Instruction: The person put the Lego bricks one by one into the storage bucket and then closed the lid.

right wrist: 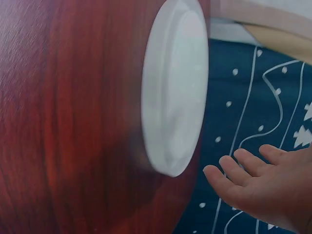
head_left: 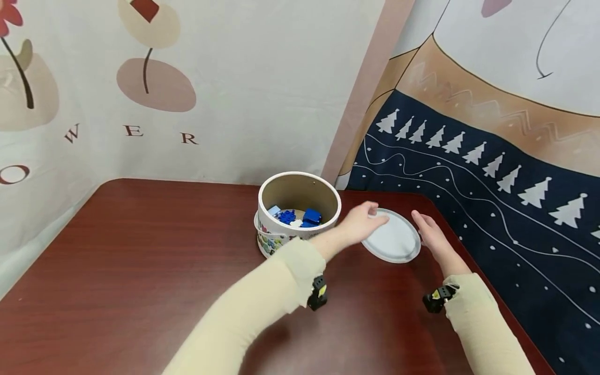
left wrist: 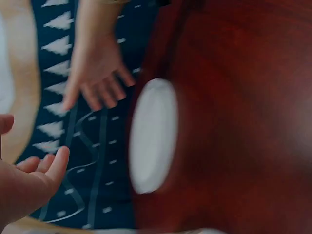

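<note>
A round white lid [head_left: 392, 237] lies on the table near its right edge, between the two hands. My left hand [head_left: 363, 224] is at the lid's left side and overlaps its rim in the head view. In the left wrist view the left hand [left wrist: 31, 187] appears apart from the lid [left wrist: 154, 136], with nothing in its fingers. To the lid's right, my right hand [head_left: 433, 239] has its fingers extended. The right wrist view has the right hand [right wrist: 265, 185] beside the lid [right wrist: 187, 87], a gap between them. Neither palm holds anything.
Left of the lid stands a round, lidless white tin [head_left: 269, 240] with a colourful pattern and a handle. Blue bricks [head_left: 311, 216] and a few pale pieces lie inside it. Patterned cloths hang behind the reddish-brown table [head_left: 140, 271] and along its right side.
</note>
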The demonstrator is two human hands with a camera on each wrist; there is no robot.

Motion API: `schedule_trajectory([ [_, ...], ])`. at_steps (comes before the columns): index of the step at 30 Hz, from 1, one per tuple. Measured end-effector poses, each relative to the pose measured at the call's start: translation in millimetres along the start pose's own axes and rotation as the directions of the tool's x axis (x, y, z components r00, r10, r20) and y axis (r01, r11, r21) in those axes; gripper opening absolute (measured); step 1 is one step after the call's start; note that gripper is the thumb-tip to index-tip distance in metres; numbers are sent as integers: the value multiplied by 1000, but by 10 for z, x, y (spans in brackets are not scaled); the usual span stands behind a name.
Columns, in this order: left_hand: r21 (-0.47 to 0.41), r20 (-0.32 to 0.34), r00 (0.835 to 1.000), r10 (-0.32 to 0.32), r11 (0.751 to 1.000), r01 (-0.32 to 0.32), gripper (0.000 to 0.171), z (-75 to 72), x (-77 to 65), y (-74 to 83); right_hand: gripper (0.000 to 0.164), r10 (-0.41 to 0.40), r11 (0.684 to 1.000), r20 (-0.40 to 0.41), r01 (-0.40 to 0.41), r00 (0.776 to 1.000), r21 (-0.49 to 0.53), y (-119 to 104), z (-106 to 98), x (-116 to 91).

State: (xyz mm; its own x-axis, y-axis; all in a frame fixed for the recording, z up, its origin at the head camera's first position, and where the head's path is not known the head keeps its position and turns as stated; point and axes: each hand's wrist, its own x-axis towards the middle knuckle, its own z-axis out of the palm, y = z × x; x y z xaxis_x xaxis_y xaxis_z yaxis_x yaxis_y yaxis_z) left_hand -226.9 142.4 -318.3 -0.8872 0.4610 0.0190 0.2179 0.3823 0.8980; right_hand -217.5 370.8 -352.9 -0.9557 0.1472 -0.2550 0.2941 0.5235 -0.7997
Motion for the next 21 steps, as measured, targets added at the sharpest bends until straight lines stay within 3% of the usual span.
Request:
schedule_trajectory([
  [5, -18, -27, 996, -87, 996, 87, 55, 305, 41, -232, 88, 27, 999, -2, -27, 1000, -23, 100, 2, 53],
  [12, -122, -135, 965, -225, 970, 209, 58, 477, 148, -553, 92, 65, 997, 21, -63, 998, -54, 227, 44, 148],
  [17, -197, -77, 947, -311, 936, 291, 64, 518, 212, -703, 95, 96, 993, 28, -94, 995, -70, 297, 13, 180],
  [21, -255, -15, 959, -284, 928, 271, 63, 537, 257, -771, 95, 115, 990, 24, -112, 993, -84, 319, -9, 200],
])
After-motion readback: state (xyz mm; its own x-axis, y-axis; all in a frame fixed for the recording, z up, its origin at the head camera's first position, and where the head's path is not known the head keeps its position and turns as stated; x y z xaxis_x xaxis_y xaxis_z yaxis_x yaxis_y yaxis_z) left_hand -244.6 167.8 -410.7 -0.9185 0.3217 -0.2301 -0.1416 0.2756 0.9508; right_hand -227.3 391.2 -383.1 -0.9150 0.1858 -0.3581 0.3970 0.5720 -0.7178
